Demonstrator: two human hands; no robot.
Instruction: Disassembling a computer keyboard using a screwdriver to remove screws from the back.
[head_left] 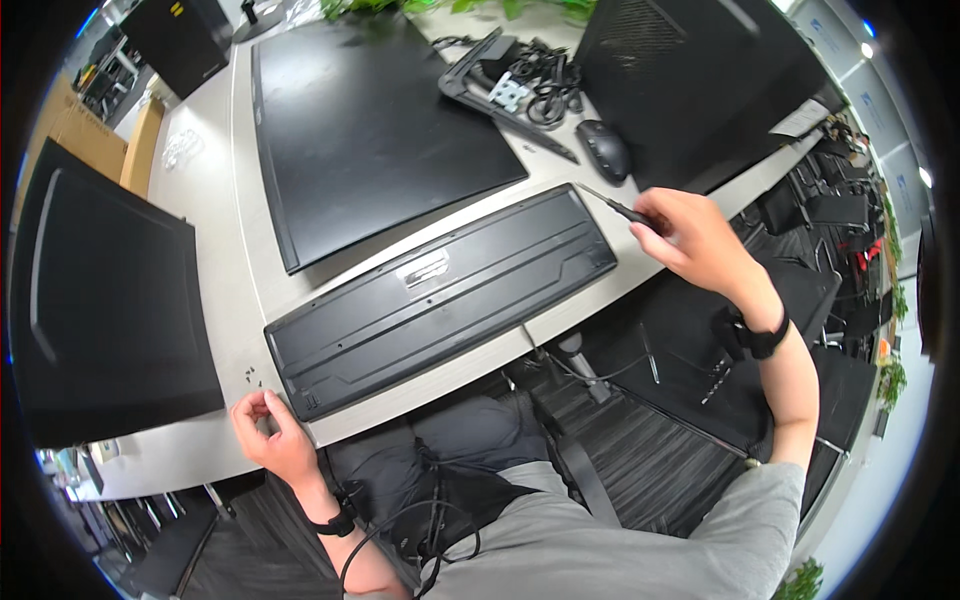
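A black keyboard lies upside down along the front of the desk, its label and ribbed underside facing up. My right hand is closed round the dark handle of a screwdriver. The thin shaft points at the keyboard's far right corner; whether the tip touches it I cannot tell. Beside the keyboard's near left corner, my left hand is curled at the desk edge with thumb and forefinger close together. Anything between those fingertips is too small to make out. Several tiny dark screws lie just beyond them.
Behind the keyboard lies a large black monitor panel. A black stand part with coiled cables and a mouse sit to its right. Black computer cases stand at the left and far right. A chair is below the desk.
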